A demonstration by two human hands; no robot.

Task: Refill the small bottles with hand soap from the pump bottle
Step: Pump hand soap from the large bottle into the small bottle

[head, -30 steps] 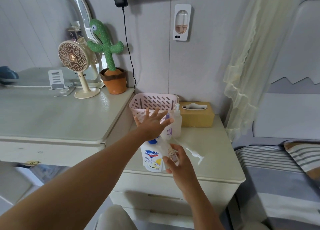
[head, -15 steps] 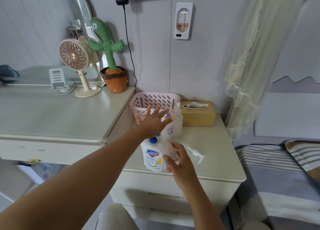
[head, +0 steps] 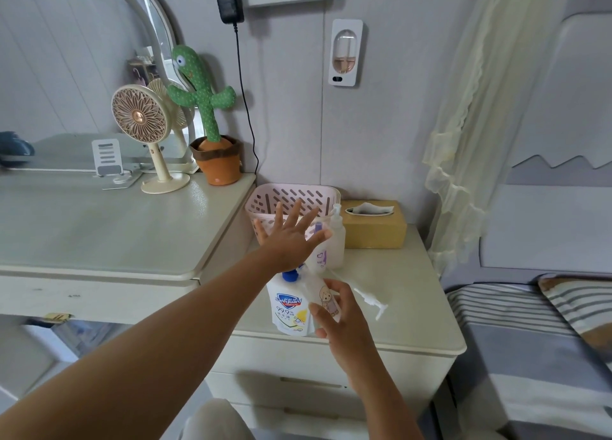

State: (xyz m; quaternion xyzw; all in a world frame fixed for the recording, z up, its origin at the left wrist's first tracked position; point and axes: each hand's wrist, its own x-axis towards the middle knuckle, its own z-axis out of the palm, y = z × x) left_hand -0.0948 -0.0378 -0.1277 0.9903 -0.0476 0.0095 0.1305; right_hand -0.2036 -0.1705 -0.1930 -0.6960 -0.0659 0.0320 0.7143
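A white Safeguard pump bottle [head: 287,310] with a blue pump head [head: 290,275] stands at the front of the cream nightstand [head: 404,284]. My left hand [head: 289,241] lies flat on the pump head, palm down, fingers spread. My right hand [head: 341,320] grips a small translucent bottle [head: 323,295] with a cartoon-girl label, held tilted against the pump bottle's right side, just below the spout. Its white pump cap [head: 367,299] lies loose on the nightstand to the right. Behind my left hand stand a small purple-labelled bottle [head: 319,257] and a small clear pump bottle [head: 337,241].
A pink slotted basket [head: 291,196] and a yellow tissue box [head: 374,231] sit at the nightstand's back. To the left, a higher desk [head: 99,227] carries a fan [head: 142,121] and a plush cactus [head: 212,125]. A striped bed [head: 530,340] lies to the right.
Both hands keep the same pose on the pump and the small bottle. Only the view has shifted slightly.
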